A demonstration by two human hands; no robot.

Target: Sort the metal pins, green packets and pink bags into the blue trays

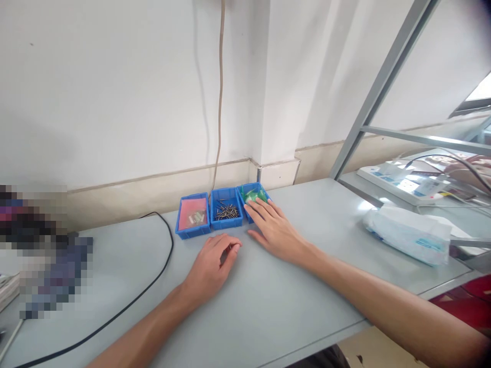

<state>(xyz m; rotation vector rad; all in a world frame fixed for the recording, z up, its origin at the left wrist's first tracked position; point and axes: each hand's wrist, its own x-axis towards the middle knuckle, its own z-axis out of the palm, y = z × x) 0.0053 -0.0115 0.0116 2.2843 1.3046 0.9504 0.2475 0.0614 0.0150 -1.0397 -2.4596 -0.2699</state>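
Three blue bins stand in a row at the far edge of the surface [268, 306], touching one another. Our right hand [274, 227] lies open and flat, palm down. Its fingers are spread across the front rim of the right bin [250, 185] and its fingertips rest on the green parts [253, 196] inside. Our left hand [213, 263] rests on the surface just in front of the middle bin [228, 223], half curled with thumb and fingertips drawn together. We cannot tell whether it pinches anything small.

The green parts sit in a loose heap in that right bin, at the end of the row towards the right edge. In our judgement, a flat hand will not pick well here. We should raise the palm, bring thumb and forefinger together over one part, and lift it straight up so the heap does not spill over the rim.

The bin looks light, so pressing on its front wall may tip or slide it. We press down into the heap rather than back towards the near edge. The middle bin holds dark pins [227, 210] right beside our fingers, so we keep the little-finger side clear of it. The left bin [193, 232] holds a pink sheet and a few pale pieces. A black cable [171, 245] curves across the surface to the left of our left hand, and a white packet [406, 235] lies near the right edge, well apart.
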